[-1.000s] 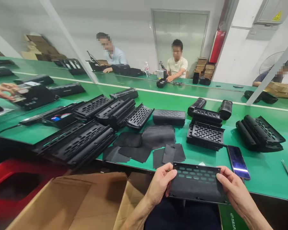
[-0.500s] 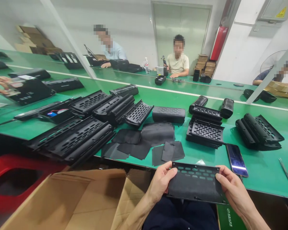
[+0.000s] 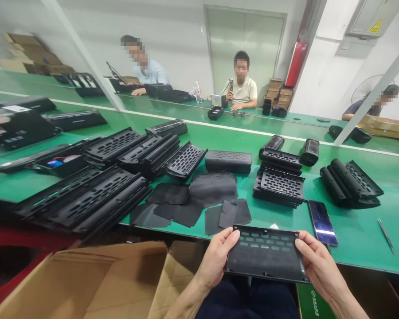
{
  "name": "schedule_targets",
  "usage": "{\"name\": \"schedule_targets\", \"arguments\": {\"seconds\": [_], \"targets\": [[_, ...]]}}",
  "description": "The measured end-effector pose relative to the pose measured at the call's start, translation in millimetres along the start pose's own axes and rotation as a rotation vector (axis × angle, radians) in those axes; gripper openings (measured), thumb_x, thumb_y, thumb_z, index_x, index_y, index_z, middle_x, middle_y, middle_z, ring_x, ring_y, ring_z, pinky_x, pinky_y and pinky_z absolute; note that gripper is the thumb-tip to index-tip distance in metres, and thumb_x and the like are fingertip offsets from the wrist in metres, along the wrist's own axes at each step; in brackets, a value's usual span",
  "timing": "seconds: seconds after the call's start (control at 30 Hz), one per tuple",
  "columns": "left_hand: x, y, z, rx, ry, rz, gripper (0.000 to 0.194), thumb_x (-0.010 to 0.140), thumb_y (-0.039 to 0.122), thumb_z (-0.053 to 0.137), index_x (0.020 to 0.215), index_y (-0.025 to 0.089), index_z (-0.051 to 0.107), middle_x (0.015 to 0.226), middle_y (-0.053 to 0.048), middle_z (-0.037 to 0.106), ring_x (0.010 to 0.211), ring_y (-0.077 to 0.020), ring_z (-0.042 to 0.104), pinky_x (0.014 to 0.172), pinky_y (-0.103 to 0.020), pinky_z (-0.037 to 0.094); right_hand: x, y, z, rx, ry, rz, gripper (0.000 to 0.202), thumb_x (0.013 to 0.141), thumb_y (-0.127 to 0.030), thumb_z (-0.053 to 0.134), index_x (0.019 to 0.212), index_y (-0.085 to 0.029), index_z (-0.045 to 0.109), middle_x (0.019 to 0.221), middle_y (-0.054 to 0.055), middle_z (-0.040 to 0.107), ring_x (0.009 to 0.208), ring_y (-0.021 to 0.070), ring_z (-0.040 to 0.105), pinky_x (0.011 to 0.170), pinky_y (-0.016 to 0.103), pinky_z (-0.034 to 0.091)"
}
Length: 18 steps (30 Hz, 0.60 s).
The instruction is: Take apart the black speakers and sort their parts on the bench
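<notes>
A black slotted cover panel (image 3: 266, 257) is held level over my lap, just off the table's front edge. My left hand (image 3: 216, 252) grips its left end, thumb on top near the upper corner. At the other end my right hand (image 3: 315, 252) pinches the upper right corner, fingers underneath. Dark sheet lies over the panel's lower part, while the upper rows of slots show through. Beyond it, thin black mesh sheets (image 3: 179, 208) are spread on the green table (image 3: 286, 221). Stacks of similar slotted panels (image 3: 279, 186) stand further back.
An open cardboard box (image 3: 119, 274) sits below the table edge at left, beside a red stool (image 3: 13, 252). A phone (image 3: 322, 221) and tweezers (image 3: 386, 237) lie at right. More panels (image 3: 99, 195) crowd the left side. Co-workers sit across the table.
The whole view has shifted a little, with the scene sliding left. Both hands keep the same hold on the panel, which looks tilted slightly more toward me.
</notes>
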State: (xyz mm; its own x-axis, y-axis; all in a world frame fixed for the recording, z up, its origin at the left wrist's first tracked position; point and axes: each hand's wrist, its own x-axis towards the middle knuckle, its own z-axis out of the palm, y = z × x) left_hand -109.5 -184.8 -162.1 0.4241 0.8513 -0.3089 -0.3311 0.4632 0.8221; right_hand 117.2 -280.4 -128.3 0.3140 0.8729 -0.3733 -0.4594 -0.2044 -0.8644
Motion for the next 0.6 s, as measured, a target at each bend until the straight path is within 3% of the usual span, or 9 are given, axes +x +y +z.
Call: {"name": "schedule_targets", "arguments": {"seconds": [0.07, 0.17, 0.2, 0.27, 0.37, 0.47, 0.6], "targets": [[-1.5, -0.4, -0.3, -0.076, -0.009, -0.013, 0.046, 0.075, 0.058, 0.086, 0.079, 0.017, 0.067, 0.061, 0.003, 0.061, 0.054, -0.0110, 0.054, 0.059, -0.023, 0.048, -0.3, -0.9, 1.8, 0.014, -0.002, -0.016, 0.037, 0.073, -0.044, 0.095, 0.090, -0.023, 0.069, 0.077, -0.001, 0.068, 0.065, 0.0147, 0.063, 0.059, 0.023, 0.051], [-5.7, -9.6, -3.3, -0.215, -0.130, 0.026, 0.054, 0.082, 0.072, 0.072, 0.089, 0.018, 0.070, 0.059, 0.003, 0.057, 0.049, -0.0113, 0.051, 0.053, -0.025, 0.047, 2.9, 0.3, 2.1, 0.037, 0.032, -0.051, 0.038, 0.073, -0.043, 0.095, 0.092, -0.023, 0.070, 0.076, -0.002, 0.065, 0.061, 0.0122, 0.059, 0.057, 0.021, 0.050], [-7.4, -14.7, -4.2, -0.278, -0.187, 0.065, 0.059, 0.083, 0.077, 0.066, 0.096, 0.020, 0.071, 0.067, 0.000, 0.064, 0.056, -0.0145, 0.058, 0.058, -0.028, 0.051, 4.7, 1.1, 2.0, 0.044, 0.048, -0.060, 0.038, 0.073, -0.043, 0.095, 0.093, -0.023, 0.069, 0.073, -0.003, 0.063, 0.058, 0.0108, 0.055, 0.054, 0.020, 0.047], [-10.2, -25.9, -4.5, -0.386, -0.278, 0.183, 0.067, 0.081, 0.081, 0.064, 0.118, 0.025, 0.071, 0.102, -0.008, 0.076, 0.089, -0.0259, 0.070, 0.082, -0.041, 0.058, 8.2, 2.5, 2.5, 0.045, 0.059, -0.070, 0.038, 0.075, -0.044, 0.094, 0.094, -0.023, 0.069, 0.068, -0.005, 0.057, 0.052, 0.0088, 0.048, 0.050, 0.019, 0.043], [-10.5, -37.8, -0.8, -0.371, -0.339, 0.294, 0.077, 0.074, 0.068, 0.081, 0.140, 0.035, 0.061, 0.140, -0.010, 0.067, 0.132, -0.0387, 0.058, 0.110, -0.056, 0.045, 11.1, 3.0, 5.4, 0.028, 0.030, -0.079, 0.036, 0.079, -0.048, 0.091, 0.094, -0.024, 0.067, 0.068, -0.005, 0.056, 0.053, 0.0101, 0.048, 0.051, 0.021, 0.043], [-6.5, -40.1, 4.0, -0.233, -0.355, 0.239, 0.081, 0.070, 0.058, 0.089, 0.141, 0.030, 0.061, 0.134, -0.013, 0.070, 0.137, -0.0420, 0.054, 0.117, -0.059, 0.038, 10.1, 1.1, 10.7, 0.009, -0.018, -0.079, 0.034, 0.082, -0.050, 0.087, 0.090, -0.024, 0.066, 0.069, -0.004, 0.056, 0.056, 0.0120, 0.049, 0.053, 0.022, 0.044], [-1.7, -38.2, 8.0, -0.186, -0.313, 0.213, 0.079, 0.066, 0.064, 0.089, 0.133, 0.027, 0.068, 0.120, -0.013, 0.077, 0.131, -0.0418, 0.061, 0.117, -0.058, 0.040, 5.0, -3.7, 19.6, -0.044, 0.006, -0.107, 0.036, 0.080, -0.051, 0.088, 0.089, -0.025, 0.066, 0.075, -0.002, 0.060, 0.065, 0.0150, 0.054, 0.060, 0.024, 0.048]]}}
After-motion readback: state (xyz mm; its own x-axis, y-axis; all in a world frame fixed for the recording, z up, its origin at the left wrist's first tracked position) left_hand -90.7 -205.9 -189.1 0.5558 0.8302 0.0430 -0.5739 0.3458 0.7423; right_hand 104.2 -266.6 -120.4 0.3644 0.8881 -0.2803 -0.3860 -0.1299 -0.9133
